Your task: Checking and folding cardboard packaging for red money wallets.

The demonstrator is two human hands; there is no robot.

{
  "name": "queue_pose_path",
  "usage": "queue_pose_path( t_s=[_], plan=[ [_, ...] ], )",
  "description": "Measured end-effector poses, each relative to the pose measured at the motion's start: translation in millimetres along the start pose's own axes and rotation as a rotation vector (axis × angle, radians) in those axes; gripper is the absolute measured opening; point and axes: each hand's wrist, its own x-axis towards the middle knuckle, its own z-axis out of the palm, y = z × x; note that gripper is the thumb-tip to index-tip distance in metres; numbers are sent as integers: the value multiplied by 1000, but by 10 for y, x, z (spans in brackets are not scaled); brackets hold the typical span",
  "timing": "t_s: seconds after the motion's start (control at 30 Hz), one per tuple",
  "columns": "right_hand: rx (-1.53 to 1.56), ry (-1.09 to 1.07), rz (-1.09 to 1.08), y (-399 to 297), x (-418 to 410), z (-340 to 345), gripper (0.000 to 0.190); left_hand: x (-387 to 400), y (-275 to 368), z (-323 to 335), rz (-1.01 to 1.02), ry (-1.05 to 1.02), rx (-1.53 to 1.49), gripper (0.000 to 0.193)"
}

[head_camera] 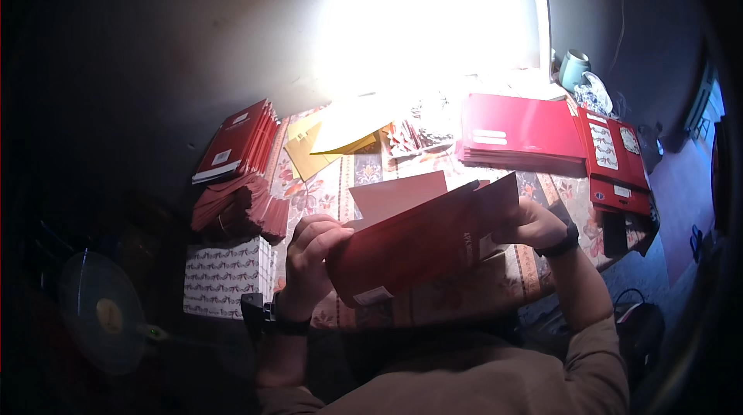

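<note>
A red paper folder or cover (400, 252), tilted above the table near its front edge, is held by both hands. My left hand (316, 252) grips its left end, thumb on top. On the right, my right hand (531, 223) pinches its other end by a flap. A paler sheet or flap (400, 197) stands up behind it. Part of the cover bears writing and a white label. Yellow envelopes or papers (325, 145) lie beyond it, beside a shallow tray (424, 151) of small printed pieces.
At the left are a stack of red booklets (232, 136), bundled reddish papers (232, 206) and patterned white books (223, 275). Red folders (522, 124) are piled back right, with red boxes or covers (618, 153) beside them. A mug (574, 69) stands behind, near a bright lamp (543, 20).
</note>
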Motion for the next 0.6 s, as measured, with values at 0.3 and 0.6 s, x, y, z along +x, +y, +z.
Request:
queue_pose_path(
  t_s=[0.3,0.6],
  plan=[
    [-176,209,-86,-739,163,259,27,0,18,-5,47,19,162,30],
    [-129,161,32,-712,280,225,18,6,105,-41,131,-103,246,35]
  ],
)
